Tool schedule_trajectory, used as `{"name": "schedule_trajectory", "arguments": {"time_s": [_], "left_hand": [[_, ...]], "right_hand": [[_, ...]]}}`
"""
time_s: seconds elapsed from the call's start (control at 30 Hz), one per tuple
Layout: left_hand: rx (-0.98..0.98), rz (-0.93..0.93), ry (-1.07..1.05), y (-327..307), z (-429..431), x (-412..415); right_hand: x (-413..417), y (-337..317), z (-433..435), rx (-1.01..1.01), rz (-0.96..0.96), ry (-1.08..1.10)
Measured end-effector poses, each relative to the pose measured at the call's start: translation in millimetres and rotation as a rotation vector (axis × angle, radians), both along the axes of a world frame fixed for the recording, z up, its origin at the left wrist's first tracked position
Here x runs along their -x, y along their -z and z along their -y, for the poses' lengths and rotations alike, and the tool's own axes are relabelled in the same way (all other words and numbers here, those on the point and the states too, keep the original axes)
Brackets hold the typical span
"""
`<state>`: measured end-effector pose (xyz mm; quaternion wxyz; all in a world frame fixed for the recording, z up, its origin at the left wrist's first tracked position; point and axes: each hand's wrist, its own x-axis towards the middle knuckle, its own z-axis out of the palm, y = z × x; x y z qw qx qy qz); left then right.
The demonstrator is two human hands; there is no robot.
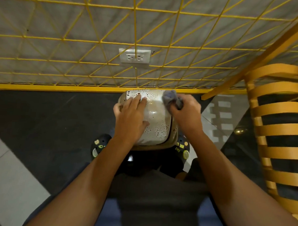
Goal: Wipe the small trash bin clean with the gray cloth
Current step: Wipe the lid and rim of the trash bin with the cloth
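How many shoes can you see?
2. One shoe sits left of the bin, under the left arm; the other shoe sits right of it, partly hidden by the right arm.

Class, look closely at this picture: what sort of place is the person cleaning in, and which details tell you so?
Probably indoors, in a home or cafe corner, though that is a guess. A wall socket sits behind a yellow wire grid, a wooden slatted chair stands on a dark tiled floor, and a small bin stands against the wall.
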<state>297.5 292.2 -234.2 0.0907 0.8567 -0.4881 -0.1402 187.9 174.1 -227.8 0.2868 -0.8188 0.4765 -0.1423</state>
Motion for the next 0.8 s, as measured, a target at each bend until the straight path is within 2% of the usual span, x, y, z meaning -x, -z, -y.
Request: {"name": "schedule_trajectory", "arguments": {"time_s": [0.13, 0.27, 0.4, 0.63, 0.8], "left_hand": [[-0.011, -0.007, -0.006, 0.8, 0.3, 0.0], [-0.013, -0.001, -0.003, 2.0, 1.5, -0.2], [0.008, -0.003, -0.006, 2.0, 2.0, -0.1], [0.027, -0.016, -0.015, 3.0, 0.6, -2.7], [0.012, 0.008, -0.006, 3.9, 2.2, -2.6]], "right_hand": [[4.1, 5.4, 1.6, -0.011, -0.002, 0.072], [-2.7, 7.5, -12.4, -0.062, 0.003, -0.033], [-10.0, 9.5, -18.5, -0.006, -0.018, -0.176], [-27.3, -1.8, 19.8, -0.153, -0.021, 0.071], [-30.2, 8.4, -5.4, -0.064, -0.024, -0.092]]}}
